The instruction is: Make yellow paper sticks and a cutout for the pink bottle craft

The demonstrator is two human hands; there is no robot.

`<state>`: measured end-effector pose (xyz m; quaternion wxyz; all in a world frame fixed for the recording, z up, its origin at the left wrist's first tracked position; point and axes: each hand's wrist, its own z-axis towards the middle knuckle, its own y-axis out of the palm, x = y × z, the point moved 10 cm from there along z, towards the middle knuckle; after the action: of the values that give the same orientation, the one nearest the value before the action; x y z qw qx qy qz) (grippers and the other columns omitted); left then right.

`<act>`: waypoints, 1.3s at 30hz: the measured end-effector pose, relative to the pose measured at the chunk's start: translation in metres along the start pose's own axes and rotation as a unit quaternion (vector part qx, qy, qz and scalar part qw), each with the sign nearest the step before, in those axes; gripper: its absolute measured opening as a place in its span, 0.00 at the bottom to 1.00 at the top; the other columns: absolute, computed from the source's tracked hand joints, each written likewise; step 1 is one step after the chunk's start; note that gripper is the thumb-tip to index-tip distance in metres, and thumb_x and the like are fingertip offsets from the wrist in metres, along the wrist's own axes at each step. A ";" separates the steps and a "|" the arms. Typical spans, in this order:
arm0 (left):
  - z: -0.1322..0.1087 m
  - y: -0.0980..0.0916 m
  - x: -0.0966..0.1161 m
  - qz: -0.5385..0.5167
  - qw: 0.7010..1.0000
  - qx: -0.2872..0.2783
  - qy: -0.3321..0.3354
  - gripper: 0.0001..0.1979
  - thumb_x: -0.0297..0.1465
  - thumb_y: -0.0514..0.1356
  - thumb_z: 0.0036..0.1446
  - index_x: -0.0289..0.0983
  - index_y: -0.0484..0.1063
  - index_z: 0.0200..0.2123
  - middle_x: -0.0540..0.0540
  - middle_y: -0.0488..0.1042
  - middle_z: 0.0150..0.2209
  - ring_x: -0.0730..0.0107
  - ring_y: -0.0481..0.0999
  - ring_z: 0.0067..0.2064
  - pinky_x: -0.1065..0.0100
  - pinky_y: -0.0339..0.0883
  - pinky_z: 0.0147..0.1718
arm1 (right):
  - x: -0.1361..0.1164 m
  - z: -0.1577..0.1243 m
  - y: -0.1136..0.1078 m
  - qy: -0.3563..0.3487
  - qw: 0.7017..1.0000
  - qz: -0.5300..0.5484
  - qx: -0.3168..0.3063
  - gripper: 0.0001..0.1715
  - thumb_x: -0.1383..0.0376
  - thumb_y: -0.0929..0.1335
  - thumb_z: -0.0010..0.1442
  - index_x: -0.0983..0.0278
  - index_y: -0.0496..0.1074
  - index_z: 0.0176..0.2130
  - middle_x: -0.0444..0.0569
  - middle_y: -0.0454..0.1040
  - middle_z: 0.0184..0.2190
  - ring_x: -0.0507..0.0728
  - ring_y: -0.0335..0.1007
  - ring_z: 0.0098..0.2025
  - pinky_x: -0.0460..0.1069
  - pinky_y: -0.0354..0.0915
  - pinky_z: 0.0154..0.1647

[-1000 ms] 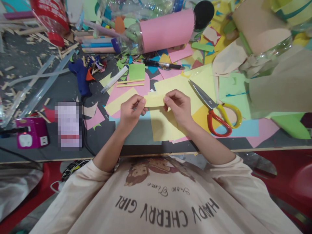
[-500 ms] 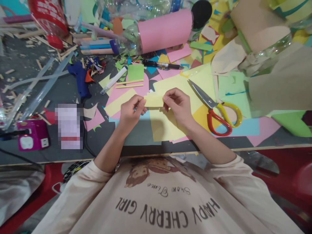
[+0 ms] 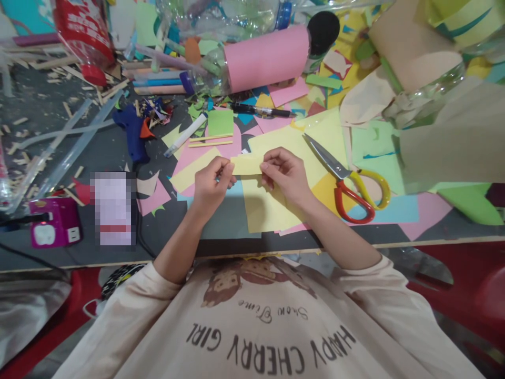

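A small strip of yellow paper (image 3: pixel 247 165) is stretched level between my two hands, above the table. My left hand (image 3: pixel 215 181) pinches its left end between thumb and fingers. At the other end, my right hand (image 3: pixel 286 176) grips it the same way. Below lies a large yellow sheet (image 3: pixel 258 210), partly over a blue-grey sheet (image 3: pixel 224 216). Scissors (image 3: pixel 347 179) with one red and one yellow handle rest right of my right hand, blades pointing up and left. Beyond my hands are two thin yellow sticks (image 3: pixel 211 140) and a green paper square (image 3: pixel 221 122).
A blue glue gun (image 3: pixel 133 131) and a purple power adapter (image 3: pixel 55 222) lie at the left. Farther back are a pink-wrapped bottle (image 3: pixel 268 58), a pen (image 3: pixel 262 110), a white marker (image 3: pixel 185 135) and a red-labelled bottle (image 3: pixel 84 37). Paper scraps crowd the right side.
The view has shifted slightly, so the table items appear a little lower. Both hands keep their hold on the yellow strip, with hardly any other movement.
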<state>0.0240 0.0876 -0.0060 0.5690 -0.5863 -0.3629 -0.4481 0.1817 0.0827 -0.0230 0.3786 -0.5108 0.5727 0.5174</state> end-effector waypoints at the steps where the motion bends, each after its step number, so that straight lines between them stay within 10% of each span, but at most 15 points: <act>1: 0.000 0.001 0.000 0.002 1.000 -0.003 -0.002 0.20 0.47 0.56 0.61 0.39 0.64 0.25 0.54 0.68 0.18 0.79 0.70 0.19 0.78 0.62 0.20 | 0.000 0.000 0.000 0.000 1.000 -0.002 0.000 0.24 0.48 0.75 0.47 0.62 0.67 0.30 0.35 0.67 0.18 0.44 0.64 0.15 0.40 0.57 0.13; 39: -0.004 0.009 0.007 -0.071 0.996 -0.049 0.019 0.11 0.36 0.55 0.61 0.38 0.67 0.28 0.53 0.71 0.21 0.79 0.71 0.22 0.78 0.64 0.20 | 0.008 0.000 -0.006 0.035 0.998 0.061 0.007 0.13 0.63 0.75 0.48 0.62 0.68 0.26 0.35 0.70 0.16 0.43 0.62 0.14 0.39 0.57 0.13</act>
<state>0.0339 0.0824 -0.0030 0.5134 -0.5776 -0.3701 -0.5157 0.1861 0.0817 -0.0319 0.3300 -0.4901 0.6192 0.5173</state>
